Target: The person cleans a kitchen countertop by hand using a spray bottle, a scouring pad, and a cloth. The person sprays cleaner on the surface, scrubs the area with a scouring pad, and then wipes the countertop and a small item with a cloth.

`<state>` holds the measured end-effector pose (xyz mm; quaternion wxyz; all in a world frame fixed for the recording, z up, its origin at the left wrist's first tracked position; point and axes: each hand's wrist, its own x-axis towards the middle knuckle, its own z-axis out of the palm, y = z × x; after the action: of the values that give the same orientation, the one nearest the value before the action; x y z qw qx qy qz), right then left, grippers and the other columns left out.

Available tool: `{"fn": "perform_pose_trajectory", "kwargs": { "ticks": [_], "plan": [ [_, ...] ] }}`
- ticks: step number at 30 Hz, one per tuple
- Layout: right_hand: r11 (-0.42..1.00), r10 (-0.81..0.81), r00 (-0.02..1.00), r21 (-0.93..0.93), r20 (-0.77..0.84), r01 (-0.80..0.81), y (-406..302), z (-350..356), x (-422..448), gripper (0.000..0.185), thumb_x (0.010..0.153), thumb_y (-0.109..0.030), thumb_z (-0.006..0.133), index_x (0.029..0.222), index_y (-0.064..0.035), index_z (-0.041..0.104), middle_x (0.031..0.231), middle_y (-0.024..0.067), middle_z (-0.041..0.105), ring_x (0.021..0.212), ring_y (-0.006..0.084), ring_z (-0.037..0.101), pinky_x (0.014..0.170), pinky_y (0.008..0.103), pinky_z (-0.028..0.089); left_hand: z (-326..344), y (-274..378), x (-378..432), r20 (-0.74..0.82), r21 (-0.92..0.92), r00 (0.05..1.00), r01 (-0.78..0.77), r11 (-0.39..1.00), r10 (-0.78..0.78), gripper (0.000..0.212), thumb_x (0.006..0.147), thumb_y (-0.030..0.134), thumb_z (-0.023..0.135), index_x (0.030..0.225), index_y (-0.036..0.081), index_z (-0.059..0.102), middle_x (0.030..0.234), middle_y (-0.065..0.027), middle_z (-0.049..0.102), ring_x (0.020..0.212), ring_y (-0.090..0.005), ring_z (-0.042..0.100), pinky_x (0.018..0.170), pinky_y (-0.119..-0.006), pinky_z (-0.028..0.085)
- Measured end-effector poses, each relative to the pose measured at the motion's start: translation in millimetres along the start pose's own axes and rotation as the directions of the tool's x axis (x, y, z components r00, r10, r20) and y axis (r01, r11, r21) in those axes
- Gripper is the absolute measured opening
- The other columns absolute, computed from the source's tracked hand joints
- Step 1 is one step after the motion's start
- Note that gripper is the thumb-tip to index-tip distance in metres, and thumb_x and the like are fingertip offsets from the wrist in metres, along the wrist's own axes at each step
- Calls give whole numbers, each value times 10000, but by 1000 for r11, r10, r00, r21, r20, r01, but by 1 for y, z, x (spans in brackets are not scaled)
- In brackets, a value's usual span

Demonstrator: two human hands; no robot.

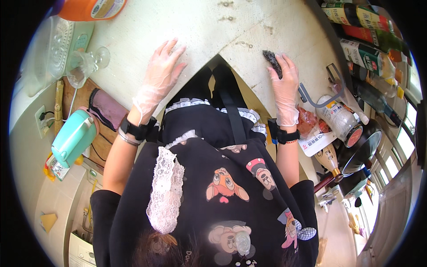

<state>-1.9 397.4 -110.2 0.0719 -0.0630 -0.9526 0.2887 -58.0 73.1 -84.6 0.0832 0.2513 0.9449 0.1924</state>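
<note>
Both of my hands wear thin clear plastic gloves and rest over the pale, stained countertop (213, 30). My left hand (165, 65) lies at the counter's edge with its fingers spread and nothing in it. On the other side, my right hand (284, 71) has its fingers and thumb on a dark steel-wool scouring pad (273, 62), which sticks out to the left of the fingertips. Between the hands, the counter's corner opens onto my dark clothes with white ruffles. A grey curved handle (322, 101) is just right of my right hand.
At the left stand a footed glass bowl (80, 66), a turquoise electric kettle (73, 137) and a mauve pouch (108, 108). An orange jug (91, 8) is at the top left. Along the right are several bottles (362, 56), a glass jar (338, 118) and a dark pan (363, 147).
</note>
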Motion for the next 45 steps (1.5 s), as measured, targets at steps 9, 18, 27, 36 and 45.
{"fn": "perform_pose_trajectory", "kwargs": {
  "ticks": [9, 18, 27, 36, 45],
  "plan": [
    [993, 100, 990, -70, 96, -93, -12, -10, 7, 419, 792, -209, 684, 1164, -48, 581, 1122, 167, 574, 1036, 330, 568, 880, 375, 466, -54, -22, -57, -563, 9, 782, 330, 944, -268, 565, 825, 149, 658, 1310, 11, 405, 1408, -226, 299, 1298, -375, 321, 1070, -448, 285],
    [986, 102, 986, -146, 132, -82, -6, -12, 4, 374, 840, -197, 617, 1184, -58, 568, 1017, 173, 597, 920, 365, 586, 790, 418, 480, -92, -54, -94, -749, 0, 525, 610, 792, -404, 686, 821, 144, 679, 1362, 13, 278, 1425, -213, 210, 1327, -350, 240, 1054, -427, 293],
    [988, 13, 995, -152, 99, 3, 5, -3, 11, 272, 866, -167, 583, 1114, -61, 608, 1035, 158, 626, 925, 342, 610, 790, 398, 495, -130, -71, 18, -820, -68, 507, 376, 924, -266, 803, 791, 237, 731, 1357, -50, 239, 1343, -222, 324, 1269, -352, 313, 1072, -442, 264],
    [961, 112, 984, -268, 138, -72, 6, -1, 6, 293, 845, -184, 599, 1117, -75, 604, 965, 141, 612, 865, 339, 606, 735, 414, 506, -147, -194, 113, -728, -586, 456, -28, 809, -512, 808, 633, 224, 865, 1223, -44, 383, 1128, -134, 511, 1041, -224, 514, 937, -336, 408],
    [956, 73, 996, -288, 42, -58, -2, 6, 0, 344, 797, -172, 631, 1135, -123, 597, 911, 95, 580, 786, 297, 610, 656, 398, 512, -147, -159, 112, -783, -463, 448, 45, 885, -431, 751, 662, 193, 842, 1239, -13, 408, 1068, -92, 547, 949, -190, 546, 888, -311, 434]
  ]
}}
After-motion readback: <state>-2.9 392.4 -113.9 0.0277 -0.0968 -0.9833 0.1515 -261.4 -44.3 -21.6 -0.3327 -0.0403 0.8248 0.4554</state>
